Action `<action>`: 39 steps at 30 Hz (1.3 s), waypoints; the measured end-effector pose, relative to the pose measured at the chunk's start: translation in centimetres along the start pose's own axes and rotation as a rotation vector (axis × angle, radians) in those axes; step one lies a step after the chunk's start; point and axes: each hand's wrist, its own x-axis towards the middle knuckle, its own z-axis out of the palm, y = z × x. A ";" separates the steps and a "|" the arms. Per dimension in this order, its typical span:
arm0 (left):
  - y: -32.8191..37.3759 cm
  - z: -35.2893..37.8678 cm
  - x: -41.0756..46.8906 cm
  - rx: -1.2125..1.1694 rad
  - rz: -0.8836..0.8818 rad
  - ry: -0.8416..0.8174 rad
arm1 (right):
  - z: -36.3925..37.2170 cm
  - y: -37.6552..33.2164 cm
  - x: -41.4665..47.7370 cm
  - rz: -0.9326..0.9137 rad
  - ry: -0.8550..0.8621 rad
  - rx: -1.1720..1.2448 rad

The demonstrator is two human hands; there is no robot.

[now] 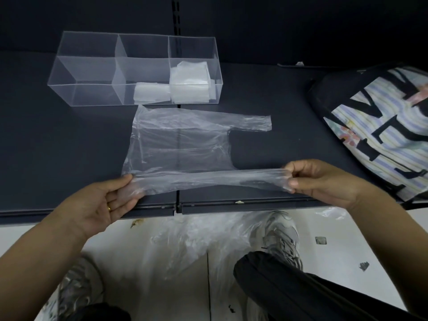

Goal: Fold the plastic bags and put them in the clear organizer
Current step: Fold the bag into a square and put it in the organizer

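A clear plastic bag (178, 140) lies flat on the dark shelf (58, 147), its far handle pointing right. Its near edge and near handle are lifted and stretched between my hands. My left hand (111, 200) pinches the bag's left near corner. My right hand (322, 179) pinches the end of the near handle. The clear organizer (83, 66) with three compartments stands at the back left; folded bags (190, 82) sit in its right compartment and one folded bag (150, 96) lies in the middle one. The left compartment holds nothing.
A black tote with a striped, lettered print (379, 126) lies on the shelf at the right. Below the shelf edge, a heap of loose clear bags (192, 242) rests on the white floor between my grey shoes (282, 237).
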 end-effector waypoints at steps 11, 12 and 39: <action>-0.9 0.6 -0.3 0.085 0.113 0.048 | 3.9 1.2 3.7 -0.140 0.933 -0.186; -1.1 0.7 -0.3 0.090 0.125 0.058 | 4.2 1.4 4.1 -0.159 1.028 -0.260; -1.6 0.7 -1.0 0.129 0.162 0.116 | 3.2 3.3 1.0 -0.024 1.057 -0.436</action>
